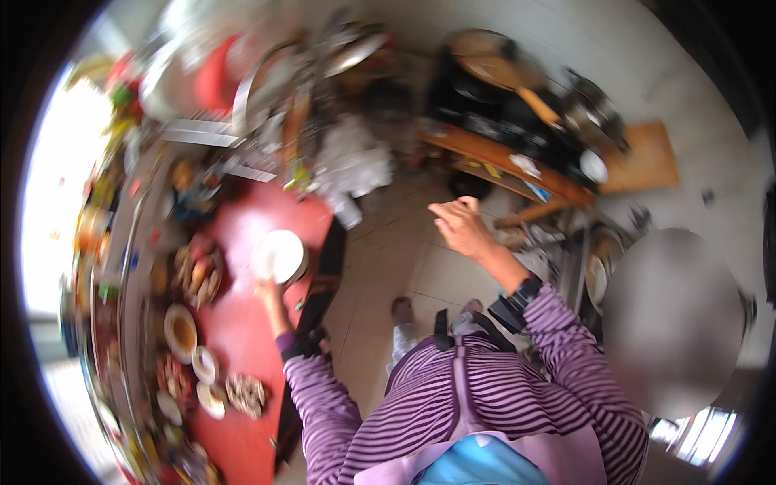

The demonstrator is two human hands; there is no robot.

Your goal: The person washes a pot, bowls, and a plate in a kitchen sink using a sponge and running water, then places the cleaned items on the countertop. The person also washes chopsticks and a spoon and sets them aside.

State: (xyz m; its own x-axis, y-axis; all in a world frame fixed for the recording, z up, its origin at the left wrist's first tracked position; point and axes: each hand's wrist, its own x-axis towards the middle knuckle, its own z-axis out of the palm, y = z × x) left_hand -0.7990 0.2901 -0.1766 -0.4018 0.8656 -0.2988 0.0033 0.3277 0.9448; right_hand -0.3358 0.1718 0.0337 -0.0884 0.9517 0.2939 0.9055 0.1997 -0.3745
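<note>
A round white bowl (280, 255), perhaps several stacked together, is at the red table's right edge. My left hand (270, 297) grips its near rim, though motion blurs the fingers. Whether the bowl rests on the tabletop or is lifted, I cannot tell. Over the floor to the right, my right hand (462, 225) is raised with nothing in it, its fingers partly bent and apart. A dark band wraps each wrist below the striped purple sleeves.
Dishes of food, including a brown-filled bowl (180, 332), crowd the red table (234, 323) on the left. Plastic bags (347, 158) hang beyond it. At the far right, a wok (485, 61) and a metal pot (594, 113) stand by a wooden board (643, 158).
</note>
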